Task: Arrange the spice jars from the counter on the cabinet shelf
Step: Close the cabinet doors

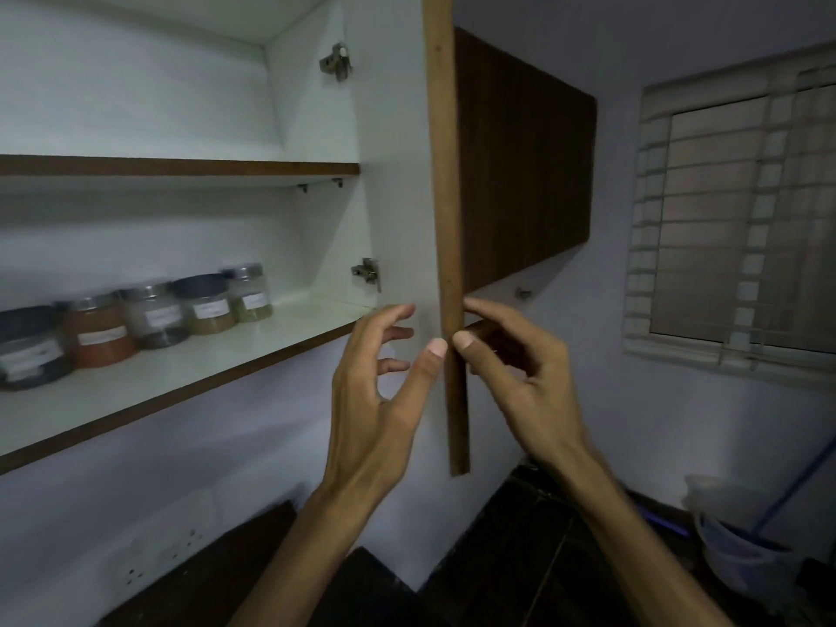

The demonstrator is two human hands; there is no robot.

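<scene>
Several labelled spice jars [154, 316] stand in a row on the lower cabinet shelf [190, 368], at its left. The cabinet door [445, 219] hangs open, seen edge-on, brown outside and white inside. My right hand [515, 373] grips the door's lower edge, thumb on the near side and fingers behind it. My left hand [384, 391] is at the white inner face of the door, fingers spread, thumb tip touching the door edge, holding nothing.
An upper shelf [181, 167] crosses the cabinet above the jars. A second brown wall cabinet [524, 165] sits right of the door. A window with blinds [733, 219] is at the right. Plastic containers [742, 549] stand on the dark counter [520, 558] below.
</scene>
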